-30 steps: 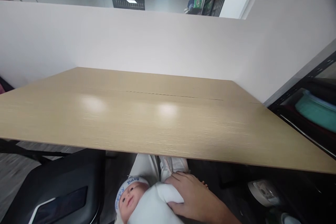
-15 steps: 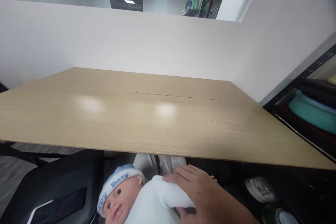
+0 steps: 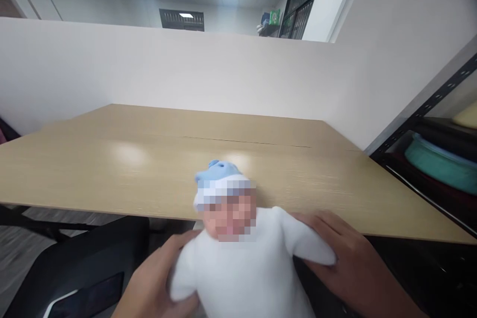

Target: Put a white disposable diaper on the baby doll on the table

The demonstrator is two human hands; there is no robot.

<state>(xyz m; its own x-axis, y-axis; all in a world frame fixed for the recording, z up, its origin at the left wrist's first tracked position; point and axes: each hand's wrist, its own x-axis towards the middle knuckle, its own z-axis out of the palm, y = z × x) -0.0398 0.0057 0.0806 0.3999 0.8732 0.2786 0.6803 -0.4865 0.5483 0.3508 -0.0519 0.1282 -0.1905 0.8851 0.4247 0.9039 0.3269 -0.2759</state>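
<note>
A baby doll (image 3: pixel 246 258) in a white outfit and a blue and white cap (image 3: pixel 219 174) is held upright between my hands, facing me. Its head shows in front of the table's near edge, and its lower body runs out of view at the bottom. My left hand (image 3: pixel 160 273) is closed around the doll's arm and side at the left. On the other side, my right hand (image 3: pixel 335 248) grips the other white sleeve and the doll's side. The fingers of both hands are partly hidden behind the doll.
A long wooden table (image 3: pixel 149 164) stretches ahead up to a white partition (image 3: pixel 208 69). At lower left, a phone (image 3: pixel 89 298) lies on a black chair (image 3: pixel 55 258). A dark shelf at the right holds a teal item (image 3: pixel 439 164).
The doll has moved up and right from its reclined position, and is now upright at the table edge. My left hand has come into view on it; my right hand has shifted right.
</note>
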